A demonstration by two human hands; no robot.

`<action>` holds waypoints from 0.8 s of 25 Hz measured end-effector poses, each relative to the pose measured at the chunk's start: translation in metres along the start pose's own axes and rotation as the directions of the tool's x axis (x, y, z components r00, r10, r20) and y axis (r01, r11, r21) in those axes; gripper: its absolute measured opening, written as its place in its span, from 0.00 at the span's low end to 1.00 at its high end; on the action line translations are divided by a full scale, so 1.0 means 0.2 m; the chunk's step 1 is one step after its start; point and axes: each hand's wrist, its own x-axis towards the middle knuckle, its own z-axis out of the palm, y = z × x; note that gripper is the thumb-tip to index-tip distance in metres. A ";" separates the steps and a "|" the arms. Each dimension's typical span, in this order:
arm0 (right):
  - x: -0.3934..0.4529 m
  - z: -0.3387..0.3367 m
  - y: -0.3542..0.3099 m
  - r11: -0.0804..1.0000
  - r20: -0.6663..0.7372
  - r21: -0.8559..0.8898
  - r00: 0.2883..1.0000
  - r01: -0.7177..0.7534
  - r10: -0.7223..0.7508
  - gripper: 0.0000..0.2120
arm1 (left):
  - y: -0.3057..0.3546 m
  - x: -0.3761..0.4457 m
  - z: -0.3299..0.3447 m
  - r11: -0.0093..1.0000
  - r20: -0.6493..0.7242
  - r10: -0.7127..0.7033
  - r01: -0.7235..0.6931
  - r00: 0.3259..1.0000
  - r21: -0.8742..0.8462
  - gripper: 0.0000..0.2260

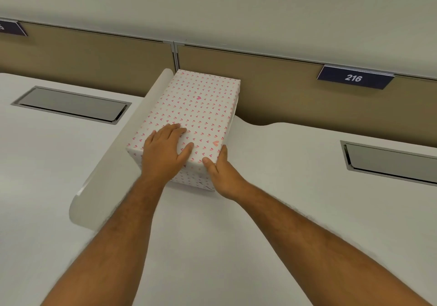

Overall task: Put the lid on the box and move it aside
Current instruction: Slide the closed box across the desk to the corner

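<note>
Head view: counter (283, 211) wide and bare to the right; partition wall (272, 88) close behind, rounded divider (113, 159) hard against the left. Box (189, 116), heart-print, lid apparently seated, sits at counter's back edge. Looks like light, stiff card with slick paper. Left hand (165, 149) lies flat on top; right hand (220, 175) grasps the near right corner. Grip low on the sides.

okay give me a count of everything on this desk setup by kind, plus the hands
Heart-patterned box: 1
Hands: 2, left hand and right hand
Metal cable hatches: 2, left hatch and right hatch
Number sign reading 216: 1
Total: 6
</note>
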 end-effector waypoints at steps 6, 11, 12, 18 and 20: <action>-0.18 -0.16 0.12 0.996 -0.081 -0.091 0.997 0.005 -0.012 0.38 | 0.04 0.00 -0.08 1.000 0.127 0.005 -0.005 0.992 0.001 0.33; -0.43 -0.37 0.31 0.974 -0.193 -0.225 0.981 -0.032 -0.012 0.34 | 0.18 0.01 -0.09 0.995 0.200 -0.090 0.077 0.976 0.070 0.28; -0.49 -0.42 0.34 0.966 -0.196 -0.257 0.980 -0.028 -0.024 0.33 | 0.24 -0.02 -0.08 0.992 0.174 -0.121 0.113 0.977 0.054 0.26; -0.84 -0.84 0.53 0.886 -0.255 -0.463 0.961 -0.029 -0.102 0.34 | 0.55 -0.22 -0.09 0.997 0.028 -0.069 0.069 0.997 0.024 0.31; -0.95 -0.99 0.59 0.866 -0.298 -0.499 0.946 -0.038 -0.130 0.34 | 0.74 -0.26 -0.08 0.999 0.018 0.020 -0.020 1.000 0.035 0.33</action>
